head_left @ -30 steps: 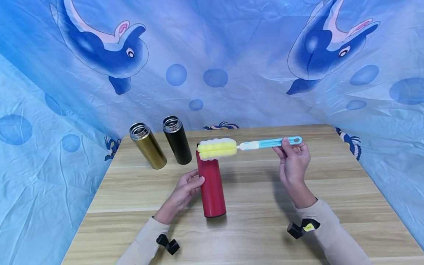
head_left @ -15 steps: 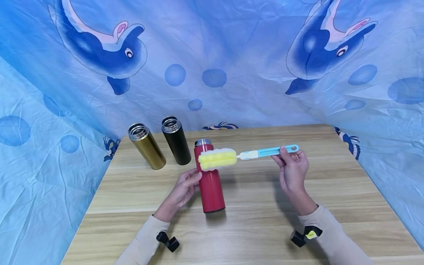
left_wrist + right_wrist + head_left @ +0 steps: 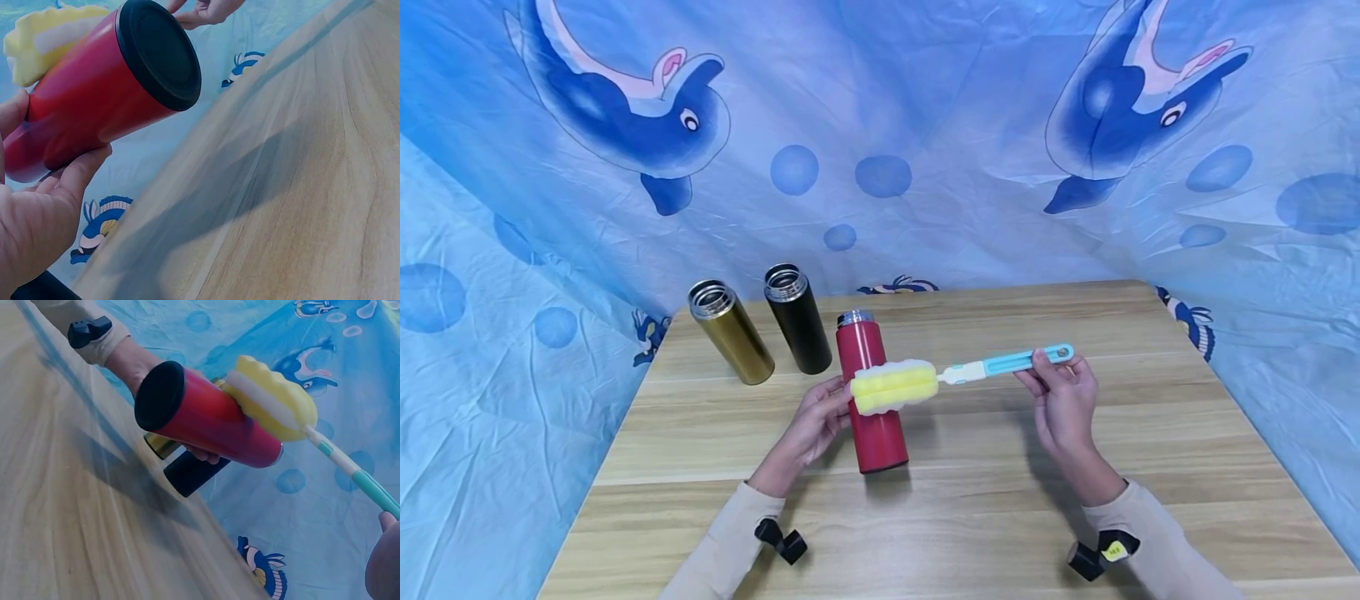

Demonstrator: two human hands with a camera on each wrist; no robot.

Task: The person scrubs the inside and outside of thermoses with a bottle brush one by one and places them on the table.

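My left hand [image 3: 815,422] grips a red thermos bottle [image 3: 880,439] around its middle, holding it tilted above the table. Its steel neck [image 3: 856,317] has no lid on it and points away from me; the black base [image 3: 159,53] faces the left wrist camera. In my right hand [image 3: 1066,403] is a bottle brush, pinched near the end of its light-blue handle [image 3: 1011,362]. The brush's yellow and white sponge head [image 3: 895,387] lies across the outside of the red bottle, beside my left fingertips, as the right wrist view also shows.
A gold thermos bottle [image 3: 735,337] and a black thermos bottle [image 3: 801,325] stand upright without lids at the table's back left. The wooden table [image 3: 1000,517] ends at a blue dolphin-print curtain [image 3: 962,208] behind and on both sides.
The sponge head has slid from the bottle's mouth down along its side toward the middle, uncovering the steel neck. The right hand has moved slightly toward me; the left keeps its grip.
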